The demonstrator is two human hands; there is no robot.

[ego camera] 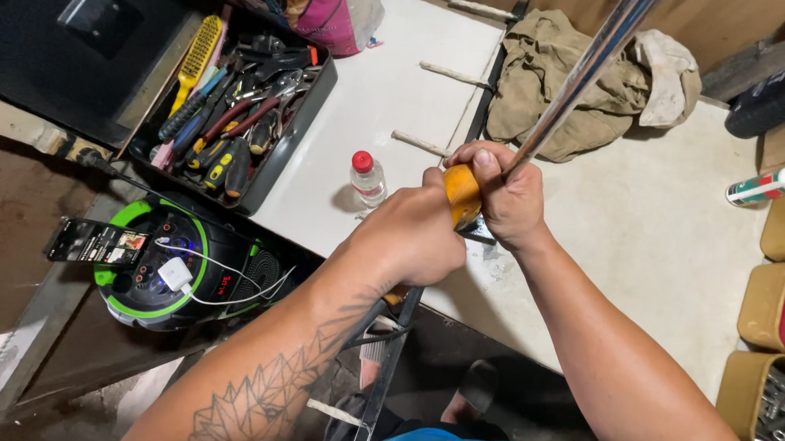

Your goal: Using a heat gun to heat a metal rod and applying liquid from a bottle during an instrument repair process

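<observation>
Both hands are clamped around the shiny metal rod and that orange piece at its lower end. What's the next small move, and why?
Probably a short, steady twist of the orange piece while holding the metal rod firm. The left hand wraps the orange piece from below, the right hand grips where the rod meets it, and the rod rises steeply over the white table. What joins them is hidden.

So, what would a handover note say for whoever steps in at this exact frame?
Left hand: closed on an orange-handled tool, pressed against the metal tube.
Right hand: gripping the lower end of the shiny tube, which slants up out of view.
Both meet over the white bench near its front edge. Small red-capped bottle stands just left; tool tray at back left, rags behind.
Done: tube and tool are in hand and held together.
Left: cannot tell how far the work on the tube has got; the contact point is hidden.
</observation>
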